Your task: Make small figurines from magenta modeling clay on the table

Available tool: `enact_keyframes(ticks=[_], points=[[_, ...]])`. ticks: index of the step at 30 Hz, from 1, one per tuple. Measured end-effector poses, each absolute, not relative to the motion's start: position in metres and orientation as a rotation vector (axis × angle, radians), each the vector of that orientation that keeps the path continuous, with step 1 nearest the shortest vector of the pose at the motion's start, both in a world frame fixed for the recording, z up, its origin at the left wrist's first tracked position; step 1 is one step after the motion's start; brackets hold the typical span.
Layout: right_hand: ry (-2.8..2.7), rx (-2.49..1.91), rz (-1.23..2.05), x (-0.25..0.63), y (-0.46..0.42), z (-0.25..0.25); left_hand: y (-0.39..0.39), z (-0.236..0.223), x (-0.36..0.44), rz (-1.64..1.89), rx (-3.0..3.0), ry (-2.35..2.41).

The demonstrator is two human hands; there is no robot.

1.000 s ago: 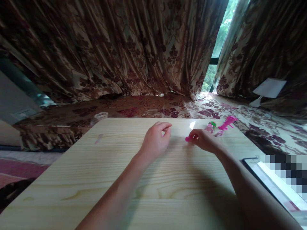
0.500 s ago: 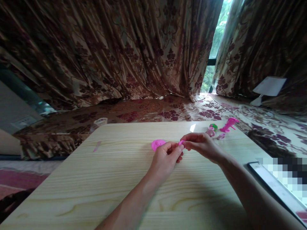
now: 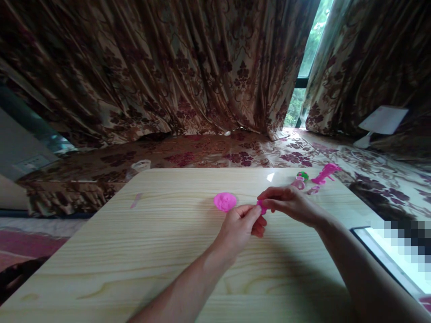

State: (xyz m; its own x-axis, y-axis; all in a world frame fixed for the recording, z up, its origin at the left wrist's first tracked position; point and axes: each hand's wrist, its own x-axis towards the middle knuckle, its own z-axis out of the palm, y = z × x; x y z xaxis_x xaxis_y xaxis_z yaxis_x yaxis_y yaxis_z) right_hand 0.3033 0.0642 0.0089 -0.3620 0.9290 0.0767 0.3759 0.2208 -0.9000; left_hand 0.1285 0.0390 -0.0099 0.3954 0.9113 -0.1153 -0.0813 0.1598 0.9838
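Note:
Between my two hands is a small lump of pink modelling clay (image 3: pixel 261 207). My left hand (image 3: pixel 243 224) pinches it from the left with thumb and index finger, its other fingers curled below. From the right, the fingertips of my right hand (image 3: pixel 284 202) close on the same lump. Much of the lump is hidden by fingers. Just beyond my left hand, a flat round pink clay piece (image 3: pixel 225 202) with a raised, uneven surface lies on the table.
The pale wood-grain table (image 3: pixel 134 251) carries a pink toy-like piece (image 3: pixel 326 174), a green ball-shaped item (image 3: pixel 302 176) and small pale pink pieces (image 3: pixel 298 183) at its far right. A tablet-like device (image 3: pixel 387 251) lies at the right edge. A white lamp (image 3: pixel 384 120) stands beyond.
Both hands have shifted slightly right with the pink lump, which now shows more between the fingers. The round pink piece, partly covered before, is now in full view.

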Motion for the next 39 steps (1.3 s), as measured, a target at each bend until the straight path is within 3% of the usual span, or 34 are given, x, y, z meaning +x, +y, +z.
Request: enact_keyframes(ticks=[2,6,13,21,30,39], points=[[-1.851,-1.234,1.076,0.306,0.067,0.003,0.047,0.000,0.113,0.887,1.401,0.996],[-1.904,-1.346,0.932,0.310,0.073,-0.014,0.076,0.018,0.064,1.267,1.771,1.402],[-1.883,-1.426,0.509,0.294,0.077,-0.020,0.103,0.009,0.033,0.852,1.565,1.451],[-1.705,-1.313,0.806,0.272,0.073,0.005,0.116,-0.002,0.054,0.837,1.220,1.285],[-1.383,-1.267,1.085,0.312,0.037,0.015,0.119,0.027,0.104,0.787,1.096,1.001],[-1.106,-1.161,0.976,0.335,0.026,0.010,0.098,0.041,0.185,0.741,1.090,0.798]])
